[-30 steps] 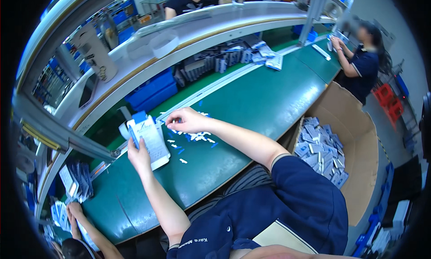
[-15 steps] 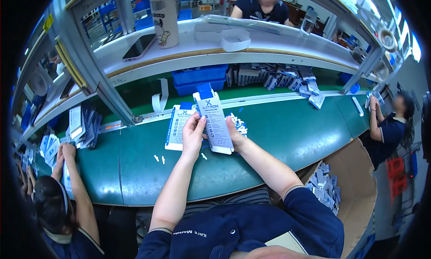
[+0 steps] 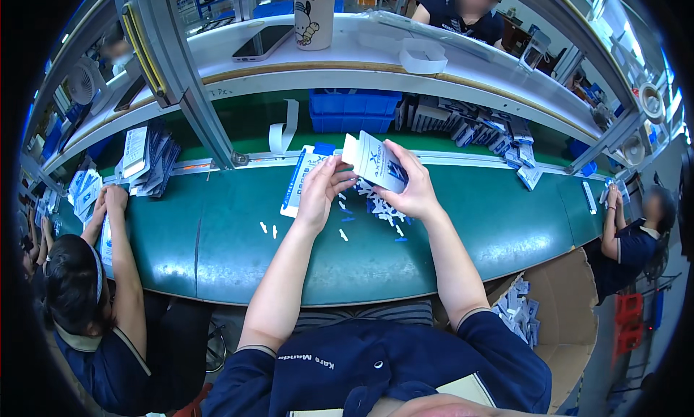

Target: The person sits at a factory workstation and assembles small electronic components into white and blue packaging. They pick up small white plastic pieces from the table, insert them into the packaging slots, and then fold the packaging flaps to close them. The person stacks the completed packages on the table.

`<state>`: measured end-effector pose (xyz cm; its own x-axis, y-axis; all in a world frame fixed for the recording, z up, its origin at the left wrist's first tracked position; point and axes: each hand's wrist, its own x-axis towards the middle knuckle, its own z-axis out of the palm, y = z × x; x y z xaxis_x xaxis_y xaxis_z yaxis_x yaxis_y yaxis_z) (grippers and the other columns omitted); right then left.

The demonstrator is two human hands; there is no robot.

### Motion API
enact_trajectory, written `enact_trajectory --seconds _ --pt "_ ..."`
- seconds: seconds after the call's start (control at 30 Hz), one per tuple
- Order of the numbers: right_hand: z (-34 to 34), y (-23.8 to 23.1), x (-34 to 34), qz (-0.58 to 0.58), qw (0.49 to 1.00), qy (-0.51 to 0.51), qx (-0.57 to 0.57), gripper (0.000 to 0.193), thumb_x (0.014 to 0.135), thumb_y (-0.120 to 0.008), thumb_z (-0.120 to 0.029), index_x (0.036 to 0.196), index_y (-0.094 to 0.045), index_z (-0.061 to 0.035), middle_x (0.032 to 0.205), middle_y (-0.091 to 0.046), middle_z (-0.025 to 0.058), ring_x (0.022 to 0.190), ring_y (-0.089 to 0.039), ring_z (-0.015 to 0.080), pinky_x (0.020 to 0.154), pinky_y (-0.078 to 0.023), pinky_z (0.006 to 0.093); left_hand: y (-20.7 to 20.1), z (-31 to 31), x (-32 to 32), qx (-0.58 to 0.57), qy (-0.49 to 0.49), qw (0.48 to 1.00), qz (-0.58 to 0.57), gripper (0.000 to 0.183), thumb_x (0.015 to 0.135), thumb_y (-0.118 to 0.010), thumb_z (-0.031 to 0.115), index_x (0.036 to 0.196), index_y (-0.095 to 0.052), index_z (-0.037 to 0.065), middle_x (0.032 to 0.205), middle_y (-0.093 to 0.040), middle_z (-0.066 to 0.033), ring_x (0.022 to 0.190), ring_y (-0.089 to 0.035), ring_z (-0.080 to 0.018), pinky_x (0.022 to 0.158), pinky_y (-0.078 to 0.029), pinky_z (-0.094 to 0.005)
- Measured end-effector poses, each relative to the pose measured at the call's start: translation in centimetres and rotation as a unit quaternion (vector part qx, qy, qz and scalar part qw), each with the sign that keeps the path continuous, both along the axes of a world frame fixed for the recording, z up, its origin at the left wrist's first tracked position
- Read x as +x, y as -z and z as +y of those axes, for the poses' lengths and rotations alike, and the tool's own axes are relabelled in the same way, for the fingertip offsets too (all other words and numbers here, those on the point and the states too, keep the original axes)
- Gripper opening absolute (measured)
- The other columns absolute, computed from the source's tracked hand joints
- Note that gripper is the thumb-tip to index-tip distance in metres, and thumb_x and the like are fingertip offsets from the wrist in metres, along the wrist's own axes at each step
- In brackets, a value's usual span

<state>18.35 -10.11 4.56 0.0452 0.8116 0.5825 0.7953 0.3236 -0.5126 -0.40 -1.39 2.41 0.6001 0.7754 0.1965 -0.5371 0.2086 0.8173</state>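
A small white and blue carton [image 3: 384, 167] is tilted above the table, with my right hand [image 3: 413, 184] closed around its right side. At its left end a white flap stands out. My left hand [image 3: 319, 194] is beside that end, fingers curved and apart; whether the fingertips touch the carton is unclear. Partly behind my left hand lies a flat white and blue carton [image 3: 292, 193]. Below the held carton is a pile of small white and blue plastic pieces [image 3: 383, 209], with several loose ones on the green tabletop [image 3: 238, 261].
Blue bins [image 3: 354, 113] and a row of packed cartons [image 3: 463, 124] stand under the shelf [image 3: 238, 77]. More flat cartons [image 3: 155, 164] are stacked at left. A large cardboard box [image 3: 571, 312] holds cartons at lower right. Co-workers sit on both sides and across.
The carton has turned from upright, printed panel facing me, to tilted with its flap end leftward. My left hand has come off its side; my right hand has shifted to hold it. The view has shifted.
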Motion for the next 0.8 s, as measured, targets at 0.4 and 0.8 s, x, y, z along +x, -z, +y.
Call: enact_trajectory --seconds 0.4,0.8 --pt "-0.9 -1.0 -0.2 -0.136 0.99 0.02 -0.042 0.077 0.056 -0.053 0.01 0.129 -0.044 -0.0121 0.133 -0.047 0.0085 0.133 -0.032 0.0316 0.112 -0.014 0.0514 1.7 0.5 0.7 0.067 -0.066 0.981 0.17 0.023 0.075 -0.057 -0.002 0.097 -0.062 -0.007 0.086 -0.067 -0.0106 0.076 -0.065 -0.0128 0.069 -0.051 -0.0238" --pt "-0.5 -0.5 0.3 -0.125 0.991 0.029 -0.031 0.077 0.055 -0.053 0.013 0.126 -0.045 -0.0128 0.132 -0.047 0.0073 0.134 -0.031 0.0318 0.111 -0.015 0.0523 3.2 1.4 0.7 0.224 -0.118 0.926 0.279 0.019 0.079 -0.064 0.005 0.097 -0.064 0.0 0.085 -0.064 -0.0034 0.077 -0.059 -0.0092 0.071 -0.046 -0.0233"
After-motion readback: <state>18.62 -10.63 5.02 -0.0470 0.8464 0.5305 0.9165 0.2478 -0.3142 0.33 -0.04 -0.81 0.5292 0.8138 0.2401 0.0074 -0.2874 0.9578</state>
